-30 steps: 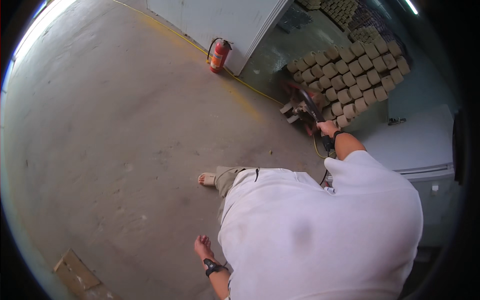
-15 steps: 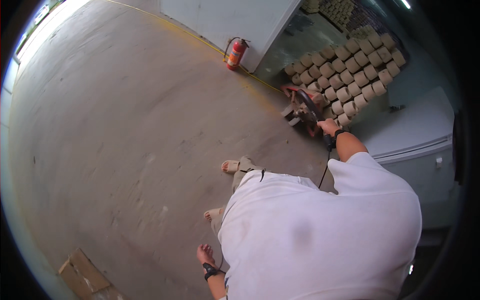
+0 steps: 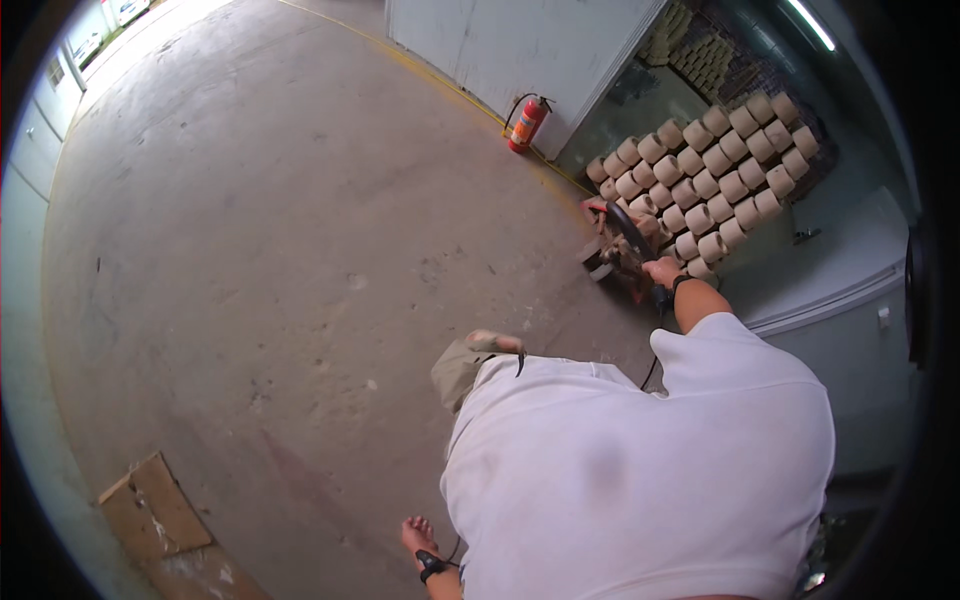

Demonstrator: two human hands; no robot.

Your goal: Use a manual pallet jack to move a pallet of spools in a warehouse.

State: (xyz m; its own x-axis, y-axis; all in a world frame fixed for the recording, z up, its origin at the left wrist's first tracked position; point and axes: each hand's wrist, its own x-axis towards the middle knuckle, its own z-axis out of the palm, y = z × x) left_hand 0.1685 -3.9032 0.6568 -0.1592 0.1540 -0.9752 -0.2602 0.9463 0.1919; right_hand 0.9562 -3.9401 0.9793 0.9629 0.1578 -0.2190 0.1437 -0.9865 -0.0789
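Note:
My right hand is closed around the black looped handle of a red pallet truck, off to my right. Behind the handle rises a large stack of beige yarn cones, laid in staggered rows; what supports them underneath is mostly hidden. My left hand hangs low beside my body, its fingers loosely bent and nothing visible in them. Both wrists carry dark bands with thin cables.
A red fire extinguisher stands by the white wall panel, beside a yellow floor line. Flattened cardboard lies at the lower left. More cones are stacked further back. A pale panel lies to the right.
The extinguisher, wall and cardboard have shifted in the picture as my view turned, and my feet have changed place in a step. My right hand keeps its hold on the handle.

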